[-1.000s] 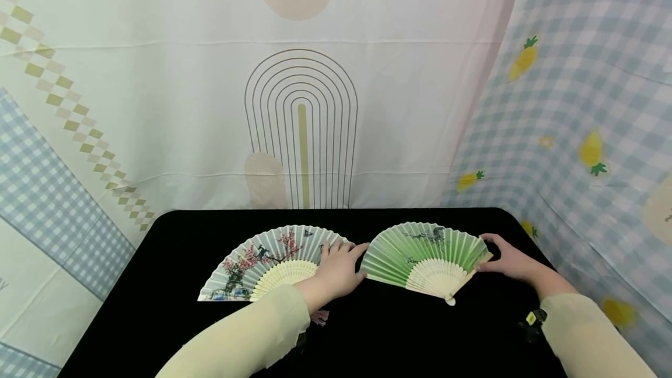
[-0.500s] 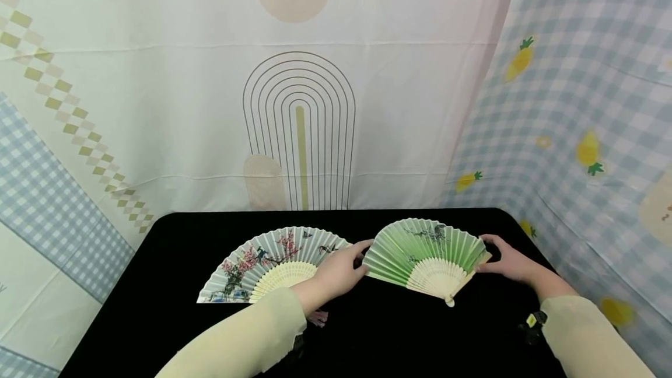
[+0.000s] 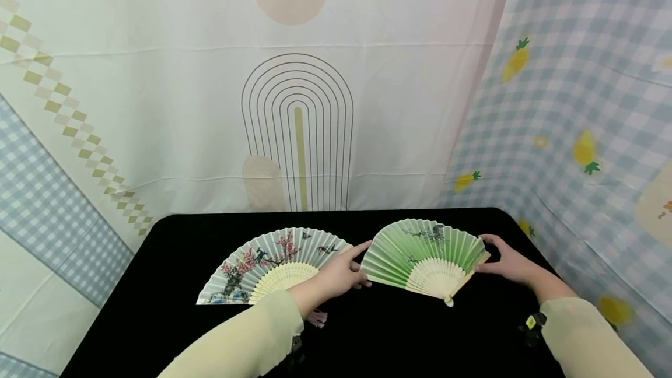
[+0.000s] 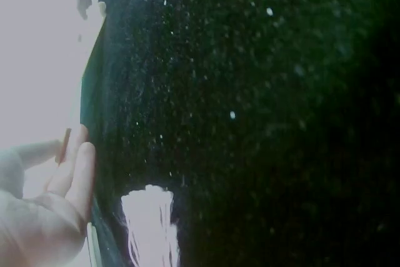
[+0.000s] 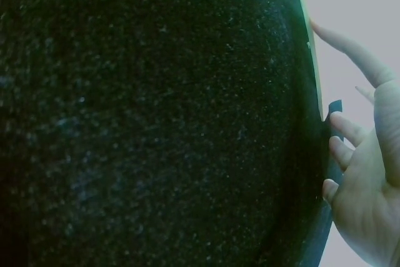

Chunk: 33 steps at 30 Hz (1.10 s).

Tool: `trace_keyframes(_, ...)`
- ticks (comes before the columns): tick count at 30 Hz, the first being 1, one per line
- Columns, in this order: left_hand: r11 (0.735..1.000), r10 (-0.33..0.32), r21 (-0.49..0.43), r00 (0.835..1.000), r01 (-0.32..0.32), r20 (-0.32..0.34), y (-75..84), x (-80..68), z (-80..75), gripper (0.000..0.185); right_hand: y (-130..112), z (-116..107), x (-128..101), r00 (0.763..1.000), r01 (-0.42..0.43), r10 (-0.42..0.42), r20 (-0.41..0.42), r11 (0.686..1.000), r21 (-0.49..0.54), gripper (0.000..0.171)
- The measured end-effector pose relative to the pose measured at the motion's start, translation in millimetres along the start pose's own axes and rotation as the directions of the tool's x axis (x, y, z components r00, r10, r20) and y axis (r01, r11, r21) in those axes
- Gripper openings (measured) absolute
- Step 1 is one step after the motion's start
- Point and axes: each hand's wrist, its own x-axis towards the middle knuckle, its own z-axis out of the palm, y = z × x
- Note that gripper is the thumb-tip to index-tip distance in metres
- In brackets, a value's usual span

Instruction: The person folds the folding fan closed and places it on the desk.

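Note:
A green folding fan (image 3: 420, 249) with pale ribs lies spread on the black table, a dark plant design near its top. My left hand (image 3: 336, 273) pinches the fan's left end between thumb and fingers; in the left wrist view the hand (image 4: 50, 198) has the end of the pale outer rib between them. At the other end my right hand (image 3: 509, 258) holds the right edge, thumb low and fingers high. A white folding fan (image 3: 257, 255) with pink blossoms and birds lies spread on the left, partly hidden by my left hand and sleeve.
A pink tassel (image 3: 317, 318) lies under my left wrist. The black table (image 3: 409, 343) has rounded far corners. Behind it hangs a white patterned curtain (image 3: 404, 104), and a blue checked curtain (image 3: 556, 92) stands close on the right.
My left hand's fingers, spread over the white fan before, have drawn together at the green fan's left end. The right hand has stayed almost still.

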Motion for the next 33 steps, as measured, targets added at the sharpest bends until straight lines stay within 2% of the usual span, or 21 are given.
trace_keyframes(7, 0.988, -0.020, -0.156, 1.000, 0.019, -0.010, -2.2, 3.2, 2.6, 0.075, -3, -1, 0, 1.000, -0.001, 0.001, 0.003, 1.000, -0.002, 0.090)
trace_keyframes(15, 0.958, -0.051, -0.284, 0.996, 0.028, -0.074, -1.0, 1.0, 8.7, 0.074, -5, 0, -3, 1.000, 0.002, -0.002, -0.019, 1.000, -0.006, 0.088)
trace_keyframes(19, 0.948, -0.063, -0.317, 0.993, 0.028, -0.101, 0.0, -1.5, 11.3, 0.072, -7, 0, -5, 1.000, -0.004, 0.005, -0.017, 1.000, 0.005, 0.084)
trace_keyframes(24, 0.937, -0.071, -0.347, 0.992, 0.031, -0.103, -1.3, -4.6, 10.9, 0.070, -12, 0, -7, 1.000, -0.005, 0.005, -0.019, 1.000, 0.017, 0.075)
trace_keyframes(33, 0.933, -0.019, -0.360, 0.996, -0.014, -0.089, -0.9, -11.7, 5.0, 0.067, -21, -3, -12, 0.999, -0.009, 0.013, -0.042, 0.996, 0.090, 0.066)
